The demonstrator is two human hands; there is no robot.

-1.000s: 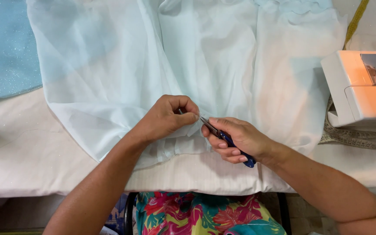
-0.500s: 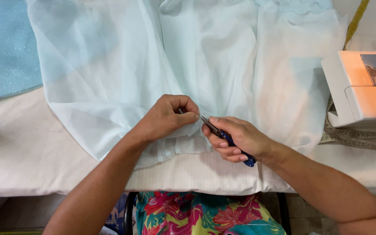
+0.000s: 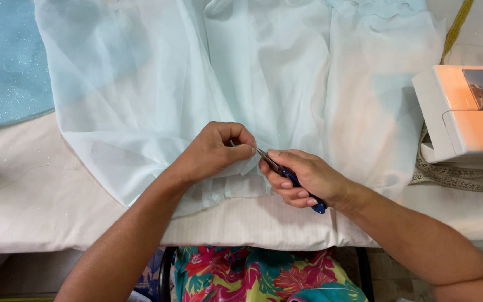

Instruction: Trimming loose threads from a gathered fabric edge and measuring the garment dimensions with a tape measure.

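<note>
Two hands unmoved over the last second: left hand (image 3: 219, 151) still pinching a fold of pale blue sheer fabric (image 3: 241, 84) spread on the bench (image 3: 40, 207), right hand (image 3: 303, 176) closed on blue-handled thread snips (image 3: 292, 179), tips at the pinch, trimming unfinished.
</note>
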